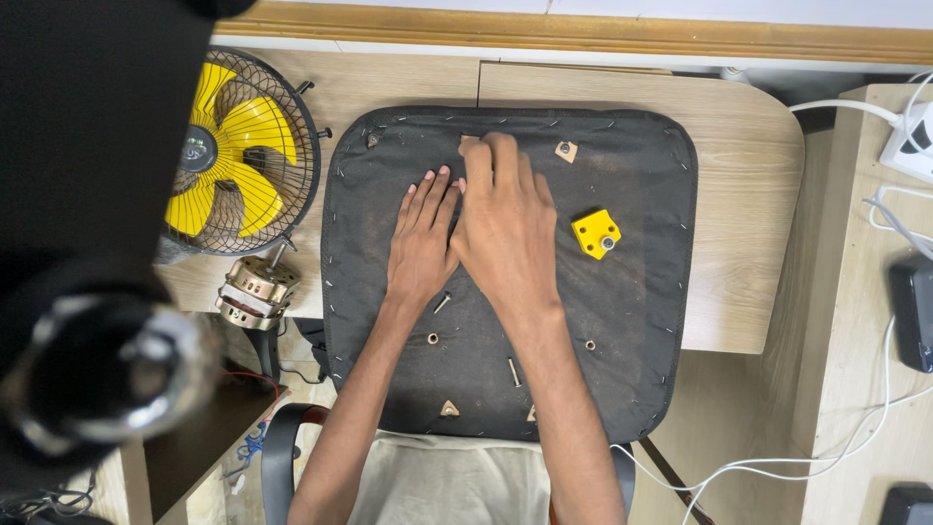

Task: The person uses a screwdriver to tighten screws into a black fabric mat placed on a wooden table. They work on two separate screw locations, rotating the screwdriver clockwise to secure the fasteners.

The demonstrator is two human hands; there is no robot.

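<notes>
Hands (476, 228) flat, side by side, fingers forward on black mat (641, 321).

hands (476, 228) on mat (641, 321), fan (238, 151) left

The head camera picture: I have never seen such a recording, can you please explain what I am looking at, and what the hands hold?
One camera on the person's head looks down at a pale wooden table. A black fabric pad lies on it. Both bare hands press flat on the pad, side by side and touching: the left hand and the right hand. Neither visibly holds anything. On the pad lie a small yellow plastic block, loose metal screws and small tan pieces. At left stand a yellow-bladed fan in a black wire cage and a small metal motor.
</notes>
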